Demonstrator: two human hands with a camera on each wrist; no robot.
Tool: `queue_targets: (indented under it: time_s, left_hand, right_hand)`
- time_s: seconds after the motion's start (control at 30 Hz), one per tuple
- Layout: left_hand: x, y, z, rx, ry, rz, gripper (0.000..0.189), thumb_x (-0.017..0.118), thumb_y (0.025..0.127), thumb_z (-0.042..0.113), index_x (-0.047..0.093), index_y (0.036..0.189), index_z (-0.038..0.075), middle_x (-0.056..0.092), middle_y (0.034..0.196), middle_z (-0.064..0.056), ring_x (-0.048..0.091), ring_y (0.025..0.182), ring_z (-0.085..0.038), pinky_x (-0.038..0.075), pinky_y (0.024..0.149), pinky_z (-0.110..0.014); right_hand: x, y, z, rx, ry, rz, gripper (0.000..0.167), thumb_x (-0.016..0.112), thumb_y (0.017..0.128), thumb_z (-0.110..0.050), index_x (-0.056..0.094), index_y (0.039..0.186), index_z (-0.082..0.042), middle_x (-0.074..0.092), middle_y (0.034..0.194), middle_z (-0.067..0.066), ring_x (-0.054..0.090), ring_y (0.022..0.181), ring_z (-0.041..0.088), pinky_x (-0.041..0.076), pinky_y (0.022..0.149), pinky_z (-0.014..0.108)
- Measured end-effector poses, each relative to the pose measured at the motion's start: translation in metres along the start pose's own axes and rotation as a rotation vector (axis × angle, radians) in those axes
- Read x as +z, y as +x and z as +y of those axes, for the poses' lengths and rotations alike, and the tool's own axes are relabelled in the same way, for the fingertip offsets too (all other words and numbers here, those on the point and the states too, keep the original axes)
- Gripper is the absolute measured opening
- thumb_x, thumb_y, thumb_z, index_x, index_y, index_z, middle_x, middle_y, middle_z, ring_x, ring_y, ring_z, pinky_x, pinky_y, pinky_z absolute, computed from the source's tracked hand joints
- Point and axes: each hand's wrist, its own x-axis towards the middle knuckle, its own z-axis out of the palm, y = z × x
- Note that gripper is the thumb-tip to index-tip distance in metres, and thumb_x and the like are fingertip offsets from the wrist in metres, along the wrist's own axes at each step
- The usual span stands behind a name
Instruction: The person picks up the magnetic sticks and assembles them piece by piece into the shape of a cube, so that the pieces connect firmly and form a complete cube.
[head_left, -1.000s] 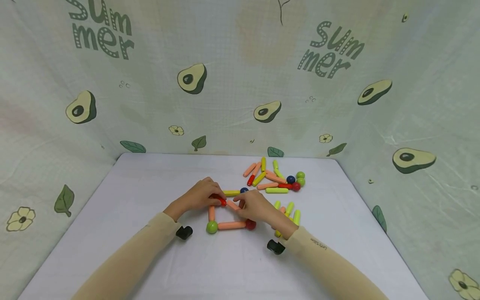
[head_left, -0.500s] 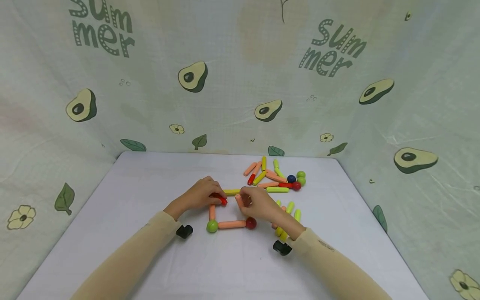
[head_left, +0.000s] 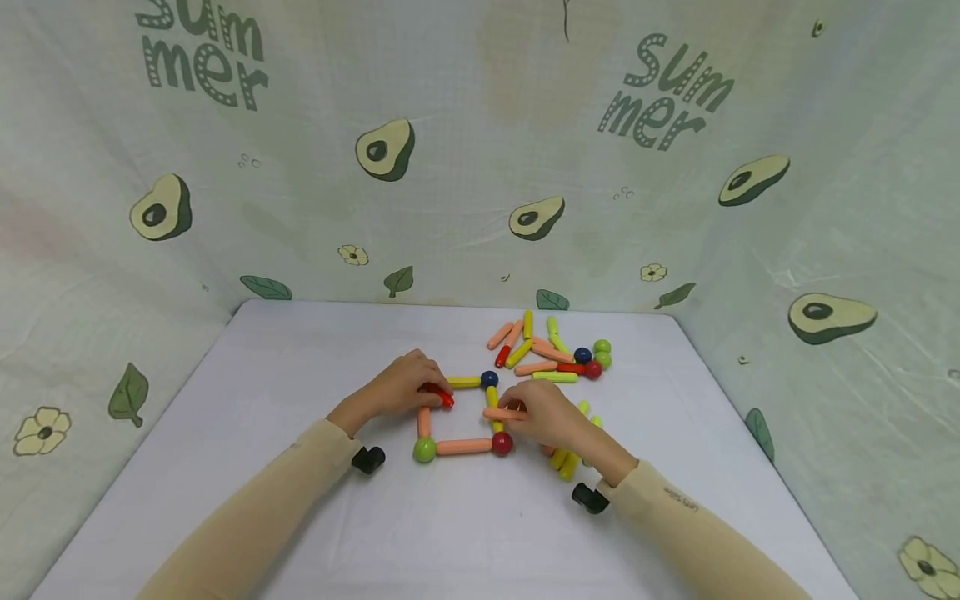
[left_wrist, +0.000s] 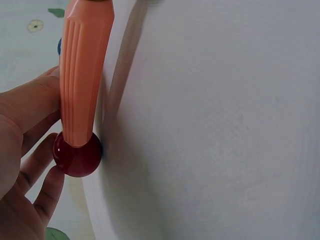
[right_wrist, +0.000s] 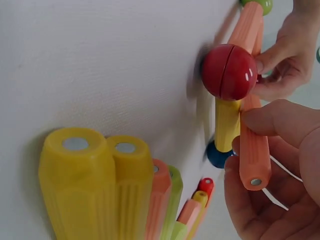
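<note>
A square of magnetic rods and balls lies on the table: an orange rod (head_left: 463, 447) in front, a green ball (head_left: 424, 450), a red ball (head_left: 502, 443), a yellow rod (head_left: 492, 398) at right and a blue ball (head_left: 489, 379). My left hand (head_left: 405, 385) is at the back left corner, pinching a red rod (head_left: 446, 400) mostly hidden by its fingers. Its fingers also touch the corner's dark red ball (left_wrist: 77, 156). My right hand (head_left: 551, 414) pinches a loose orange rod (right_wrist: 255, 150) between thumb and fingers, above the right-side yellow rod.
Several yellow rods (right_wrist: 75, 185) and other coloured rods lie beside and under my right forearm. Farther back sits a pile of rods with dark blue (head_left: 582, 356), green (head_left: 602, 360) and red balls (head_left: 593, 369). Cloth walls surround the white table.
My right hand has moved right with the orange rod, away from the red rod. That orange rod has turned from slanting to nearly level across the square's right side. My left hand stays put.
</note>
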Motion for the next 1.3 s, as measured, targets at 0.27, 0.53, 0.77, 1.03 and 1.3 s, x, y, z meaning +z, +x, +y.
queue_targets:
  time_s: [0.27, 0.53, 0.77, 1.03, 1.3]
  left_hand:
    - [0.000, 0.001, -0.002, 0.025, 0.001, 0.013, 0.020, 0.082, 0.096, 0.024, 0.082, 0.116, 0.026, 0.075, 0.112, 0.009, 0.053, 0.107, -0.017, 0.045, 0.094, -0.039]
    - [0.000, 0.001, -0.002, 0.056, -0.008, 0.029, 0.021, 0.082, 0.095, 0.022, 0.083, 0.116, 0.023, 0.076, 0.111, 0.007, 0.054, 0.107, -0.018, 0.045, 0.095, -0.040]
    - [0.000, -0.001, -0.003, 0.058, -0.003, 0.032, 0.021, 0.082, 0.095, 0.022, 0.083, 0.115, 0.024, 0.075, 0.110, 0.009, 0.054, 0.106, -0.017, 0.045, 0.094, -0.039]
    - [0.001, -0.002, -0.003, 0.071, 0.025, 0.043, 0.020, 0.082, 0.095, 0.022, 0.083, 0.115, 0.024, 0.076, 0.109, 0.009, 0.054, 0.105, -0.017, 0.046, 0.092, -0.037]
    - [0.001, -0.025, 0.010, 0.065, 0.008, 0.108, 0.016, 0.087, 0.091, 0.028, 0.082, 0.106, 0.026, 0.073, 0.104, 0.009, 0.052, 0.098, -0.014, 0.045, 0.085, -0.034]
  right_hand:
    - [0.010, 0.013, -0.015, -0.055, 0.025, 0.073, 0.012, 0.082, 0.094, -0.016, 0.081, 0.104, -0.009, 0.067, 0.080, -0.006, 0.059, 0.074, 0.014, 0.049, 0.063, 0.023]
    - [0.027, 0.027, -0.030, 0.018, 0.019, 0.040, 0.015, 0.079, 0.092, -0.017, 0.082, 0.104, -0.008, 0.065, 0.075, -0.006, 0.056, 0.070, 0.010, 0.049, 0.059, 0.023]
    - [0.032, 0.031, -0.033, 0.078, 0.058, 0.002, 0.015, 0.078, 0.094, -0.018, 0.082, 0.104, -0.008, 0.067, 0.075, -0.004, 0.059, 0.064, 0.010, 0.051, 0.055, 0.023]
    - [0.033, 0.033, -0.029, 0.092, 0.085, -0.031, 0.016, 0.079, 0.095, -0.020, 0.081, 0.105, -0.008, 0.066, 0.073, -0.005, 0.059, 0.059, 0.008, 0.050, 0.052, 0.022]
    - [0.034, 0.032, -0.028, 0.078, 0.096, -0.026, 0.013, 0.079, 0.094, -0.018, 0.081, 0.102, -0.008, 0.066, 0.071, -0.005, 0.058, 0.059, 0.009, 0.050, 0.052, 0.022]
